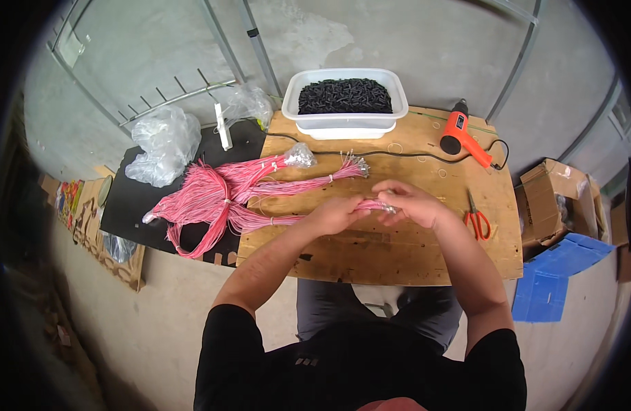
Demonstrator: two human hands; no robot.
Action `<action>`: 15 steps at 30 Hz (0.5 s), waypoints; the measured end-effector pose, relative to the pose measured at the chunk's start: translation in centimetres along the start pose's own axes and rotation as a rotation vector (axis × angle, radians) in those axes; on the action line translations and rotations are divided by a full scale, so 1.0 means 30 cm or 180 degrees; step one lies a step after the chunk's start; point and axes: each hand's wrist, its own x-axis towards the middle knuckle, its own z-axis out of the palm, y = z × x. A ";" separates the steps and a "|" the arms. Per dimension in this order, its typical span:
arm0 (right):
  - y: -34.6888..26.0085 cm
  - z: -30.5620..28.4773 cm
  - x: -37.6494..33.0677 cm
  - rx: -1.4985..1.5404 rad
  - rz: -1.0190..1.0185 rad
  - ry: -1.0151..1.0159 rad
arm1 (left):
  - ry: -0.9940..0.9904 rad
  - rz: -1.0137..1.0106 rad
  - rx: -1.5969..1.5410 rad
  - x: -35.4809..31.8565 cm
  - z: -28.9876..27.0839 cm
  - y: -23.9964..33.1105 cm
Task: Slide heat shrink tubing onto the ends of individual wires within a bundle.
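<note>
Over the middle of the wooden table, my left hand (337, 214) is closed around a bundle of pink wires (282, 220) that trails off to the left. My right hand (406, 203) is at the bundle's end, its fingers curled about the silvery tips and partly hiding them. To the left lies a large heap of pink wires (199, 195), tied in places with white bands. Another tied bundle (308, 181) stretches just beyond my hands, its metal-tipped ends pointing right. A third bundle's ends are wrapped in a clear plastic bag (301, 156).
At the back stands a white tub (346, 123) of short black tubes (345, 96). An orange heat gun (459, 133) and red-handled scissors (477, 222) lie right on the wooden table (370, 264). Plastic bags (166, 144) are at left; a cardboard box (559, 205) is beyond the right edge.
</note>
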 end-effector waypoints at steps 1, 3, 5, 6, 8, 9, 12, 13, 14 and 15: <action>0.027 0.005 -0.015 0.0255 -0.0716 0.0081 | -0.0095 -0.0196 -0.0432 0.014 -0.005 0.002; 0.085 0.002 -0.008 0.0213 -0.1831 0.0251 | -0.0111 -0.0081 -0.0673 0.039 -0.001 0.000; 0.125 0.043 0.047 -0.1107 -0.2487 0.1443 | -0.0114 -0.0015 -0.0904 0.048 0.010 -0.010; 0.103 0.067 0.045 -0.1883 -0.3151 0.2151 | 0.0136 0.0213 -0.0614 0.054 0.013 -0.004; 0.150 0.044 0.103 -0.1706 -0.3099 0.2384 | 0.0359 0.0458 -0.0326 0.084 0.019 0.008; 0.142 0.047 0.109 -0.1546 -0.3062 0.2595 | 0.0100 0.0336 -0.0169 0.102 -0.005 0.053; 0.096 -0.025 0.110 -0.1309 -0.2199 0.2962 | -0.0247 0.0318 0.0348 0.184 0.000 0.078; 0.085 -0.065 0.110 -0.1294 -0.1579 0.3033 | -0.0190 0.0487 0.0243 0.214 0.008 0.087; 0.079 -0.106 0.113 -0.1446 -0.1441 0.2965 | -0.0132 0.0656 0.0135 0.239 0.013 0.093; 0.077 -0.123 0.129 -0.1447 -0.1436 0.2983 | -0.0137 0.0674 0.0131 0.257 0.027 0.066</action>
